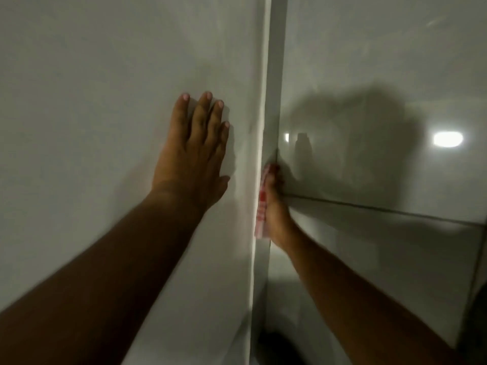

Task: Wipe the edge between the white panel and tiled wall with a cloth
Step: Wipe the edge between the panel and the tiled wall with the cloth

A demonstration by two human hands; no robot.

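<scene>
A white panel point(105, 101) fills the left half of the view and ends in a vertical edge point(261, 127). Beyond that edge stands a glossy tiled wall point(369, 75). My left hand point(195, 151) lies flat on the panel, fingers spread and pointing up, holding nothing. My right hand point(274, 204) is in the narrow gap between panel and wall, pressing a red-and-white checked cloth point(261, 204) against the panel's edge. Only a thin strip of the cloth shows; the rest is hidden behind the edge and my fingers.
A horizontal grout line point(382, 209) crosses the tiles just right of my right hand. The tiles reflect a bright lamp point(448, 139) and carry a large shadow. Something dark point(271, 343) lies low in the gap at the bottom.
</scene>
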